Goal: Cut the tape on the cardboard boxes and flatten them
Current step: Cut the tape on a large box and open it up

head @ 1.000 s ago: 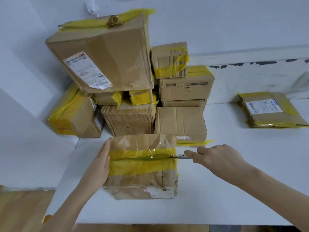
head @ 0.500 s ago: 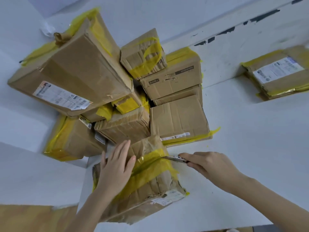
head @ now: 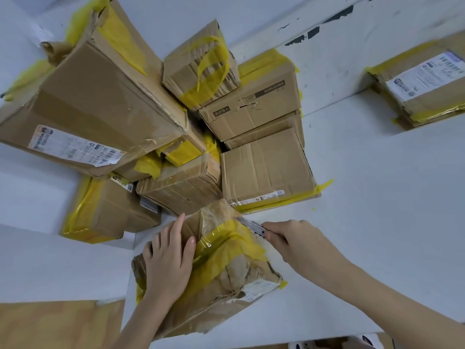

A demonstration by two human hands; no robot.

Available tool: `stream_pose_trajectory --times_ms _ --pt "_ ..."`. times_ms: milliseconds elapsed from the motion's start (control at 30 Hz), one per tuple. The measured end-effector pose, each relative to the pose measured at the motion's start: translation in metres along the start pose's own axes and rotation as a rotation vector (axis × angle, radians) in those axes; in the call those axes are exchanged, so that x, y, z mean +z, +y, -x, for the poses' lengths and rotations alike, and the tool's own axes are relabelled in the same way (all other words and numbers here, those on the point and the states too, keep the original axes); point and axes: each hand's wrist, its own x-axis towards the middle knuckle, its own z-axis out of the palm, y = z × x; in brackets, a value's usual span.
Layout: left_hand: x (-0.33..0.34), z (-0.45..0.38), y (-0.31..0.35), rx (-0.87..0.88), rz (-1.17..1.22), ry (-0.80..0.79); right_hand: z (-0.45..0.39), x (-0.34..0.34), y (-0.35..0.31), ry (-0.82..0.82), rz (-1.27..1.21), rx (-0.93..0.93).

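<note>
A crumpled cardboard box (head: 234,270) wrapped with yellow tape (head: 226,250) lies on the white table (head: 364,210) in front of me. My left hand (head: 167,265) presses flat on the box's left top, fingers straight. My right hand (head: 294,240) grips a utility knife (head: 253,225), whose metal blade end meets the box's far right corner at the tape. Behind stands a pile of taped cardboard boxes (head: 264,167).
A large labelled box (head: 93,104) leans on top of the pile at the left. A flat taped box (head: 425,86) lies at the far right by the wall. The table's left edge drops to a lower white surface (head: 50,260); wooden floor (head: 57,323) shows below.
My view tilted and moved closer. My left hand shifted from the box's left side onto its top. The knife moved from the tape seam's right end toward the far right corner.
</note>
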Motion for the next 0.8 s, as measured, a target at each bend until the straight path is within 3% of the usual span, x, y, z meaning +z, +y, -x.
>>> stream_pose_trajectory --times_ms 800 --pt "0.007 -0.003 -0.002 0.002 -0.137 -0.023 0.037 0.017 0.007 -0.053 0.182 -0.042"
